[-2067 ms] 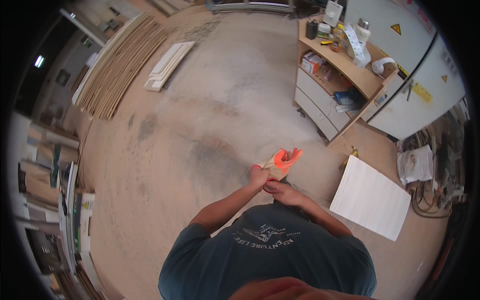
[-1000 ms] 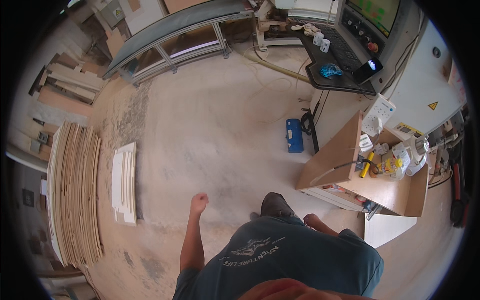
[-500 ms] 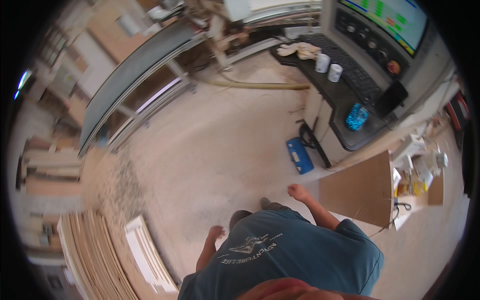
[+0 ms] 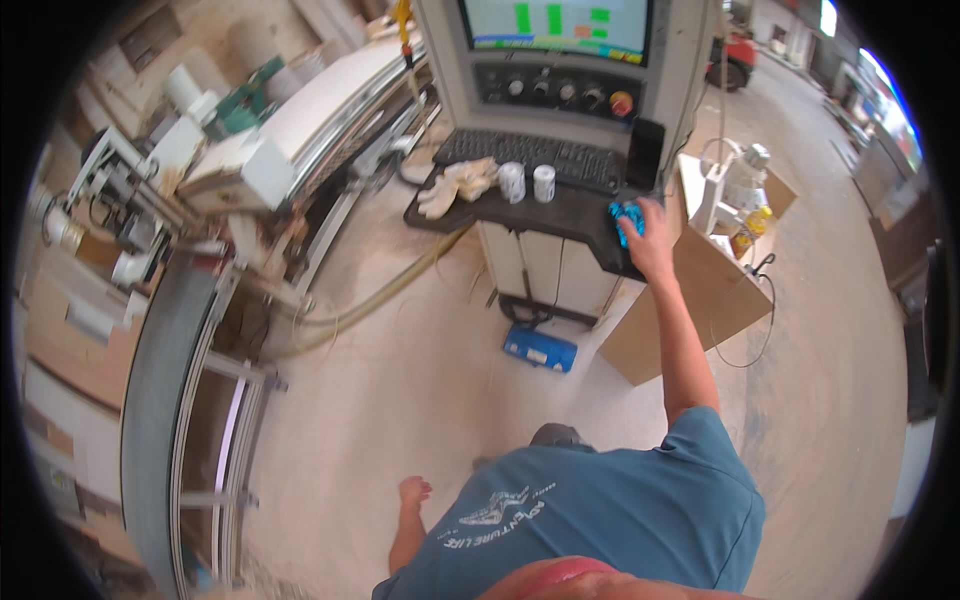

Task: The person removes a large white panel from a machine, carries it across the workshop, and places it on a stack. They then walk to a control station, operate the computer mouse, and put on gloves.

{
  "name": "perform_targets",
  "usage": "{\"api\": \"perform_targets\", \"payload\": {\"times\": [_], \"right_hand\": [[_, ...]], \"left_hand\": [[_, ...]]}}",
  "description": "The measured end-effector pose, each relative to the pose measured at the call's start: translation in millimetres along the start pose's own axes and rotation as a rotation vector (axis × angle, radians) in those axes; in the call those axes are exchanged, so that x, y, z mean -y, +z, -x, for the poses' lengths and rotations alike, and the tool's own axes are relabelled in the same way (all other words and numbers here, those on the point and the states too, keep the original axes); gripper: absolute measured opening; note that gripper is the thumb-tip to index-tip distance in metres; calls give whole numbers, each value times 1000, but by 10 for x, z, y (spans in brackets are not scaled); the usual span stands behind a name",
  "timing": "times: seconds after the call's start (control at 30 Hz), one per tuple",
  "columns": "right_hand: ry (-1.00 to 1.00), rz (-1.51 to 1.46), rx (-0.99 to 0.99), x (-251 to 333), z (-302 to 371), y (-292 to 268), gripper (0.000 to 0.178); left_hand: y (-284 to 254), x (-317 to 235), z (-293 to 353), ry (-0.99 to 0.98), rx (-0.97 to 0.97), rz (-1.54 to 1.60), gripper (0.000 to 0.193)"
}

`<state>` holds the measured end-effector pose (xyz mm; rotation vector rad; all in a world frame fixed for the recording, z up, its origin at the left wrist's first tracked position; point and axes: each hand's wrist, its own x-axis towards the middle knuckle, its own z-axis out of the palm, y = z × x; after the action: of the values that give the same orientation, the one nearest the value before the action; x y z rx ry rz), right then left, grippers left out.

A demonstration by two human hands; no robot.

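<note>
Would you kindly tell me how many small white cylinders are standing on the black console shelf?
2. One white cylinder stands beside the pale gloves; the second white cylinder stands just to its right, toward the right hand. None appears hidden.

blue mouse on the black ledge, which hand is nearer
Right: the right hand is over the blue mouse, partly covering it; the left hand hangs well apart, lower and farther left in the picture.

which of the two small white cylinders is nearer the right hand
The white cylinder on the right: it stands on the side toward the right hand, while the other one sits beside the cream gloves.
</note>
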<state>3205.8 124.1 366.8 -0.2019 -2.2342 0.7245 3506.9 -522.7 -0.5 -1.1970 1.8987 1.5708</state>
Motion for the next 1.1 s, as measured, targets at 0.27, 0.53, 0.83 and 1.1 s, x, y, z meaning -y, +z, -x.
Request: {"api": "perform_targets", "payload": {"times": [0.27, 0.53, 0.83, 1.1], "right_hand": [[37, 229, -6, 26, -66, 330, 64], [59, 276, 74, 31, -90, 312, 50], [25, 318, -13, 29, -13, 305, 43], [38, 343, 9, 140, -30, 262, 39]], "left_hand": [[330, -2635, -1121, 403, 132, -190, 21], [2015, -3141, -584, 521, 813, -704, 33], [3175, -4453, 659, 1210, 1267, -1041, 34], [4022, -5385, 1527, 1553, 1459, -1600, 41]]}}
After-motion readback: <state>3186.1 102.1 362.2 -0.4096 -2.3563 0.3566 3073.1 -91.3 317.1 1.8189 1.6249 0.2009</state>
